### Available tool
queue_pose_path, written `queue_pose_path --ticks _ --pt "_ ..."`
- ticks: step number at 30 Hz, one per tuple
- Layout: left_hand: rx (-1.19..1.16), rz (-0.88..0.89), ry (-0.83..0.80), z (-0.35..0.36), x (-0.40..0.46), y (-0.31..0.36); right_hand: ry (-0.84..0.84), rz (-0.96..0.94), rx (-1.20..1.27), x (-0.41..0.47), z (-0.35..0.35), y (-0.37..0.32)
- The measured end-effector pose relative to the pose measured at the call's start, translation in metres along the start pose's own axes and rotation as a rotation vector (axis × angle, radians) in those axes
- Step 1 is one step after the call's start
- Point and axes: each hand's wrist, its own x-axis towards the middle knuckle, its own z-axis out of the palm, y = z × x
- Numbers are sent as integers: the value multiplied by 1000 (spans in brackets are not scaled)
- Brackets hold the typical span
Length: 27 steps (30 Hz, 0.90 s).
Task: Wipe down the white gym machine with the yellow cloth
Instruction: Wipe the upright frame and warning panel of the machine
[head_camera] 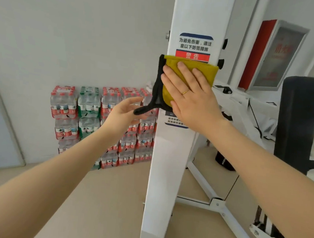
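The white gym machine's upright post (169,158) runs near vertical, leaning slightly right toward the top. The yellow cloth (194,69) lies flat on the post's front face, covering the middle of the warning label (195,44), its black-edged corner hanging off the post's left edge. The right hand (190,95) presses the cloth with fingers straight and spread. The left hand (124,112) hovers left of the post, fingers relaxed, holding nothing.

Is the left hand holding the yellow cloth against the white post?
No, the right hand presses the yellow cloth flat on the white post, while the left hand hovers open beside it.
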Motion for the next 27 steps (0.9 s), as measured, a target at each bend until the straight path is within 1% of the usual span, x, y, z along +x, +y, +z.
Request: queue_pose_path --ticks 3,5,8,10,12,15,17,21,23,27 --pt "71 9 0 -13 -2 -11 -94 -114 -23 -11 7 -25" --pt "72 17 4 -22 -3 -17 -166 -232 -13 -29 14 -48" --pt "36 0 4 -34 -7 -27 -376 -438 -48 -50 12 -78" --pt "45 0 -31 -42 -11 -35 -451 -490 -31 -46 6 -84" --pt "68 13 -65 -48 -14 -40 -440 -488 -28 -30 2 -76" --pt "66 10 -107 -55 -13 -45 -331 -368 -78 1 -2 -50" --pt "56 -6 -122 -58 -12 -49 -291 -309 -104 10 -3 -42" --pt "25 -50 -129 -59 -13 -62 -246 -174 -66 -11 8 -71" --pt "-8 -87 -143 -58 -18 -72 -305 -203 -50 -44 19 -100" --pt "-22 -138 -173 -51 -29 -88 -566 -318 -32 -114 28 -159"
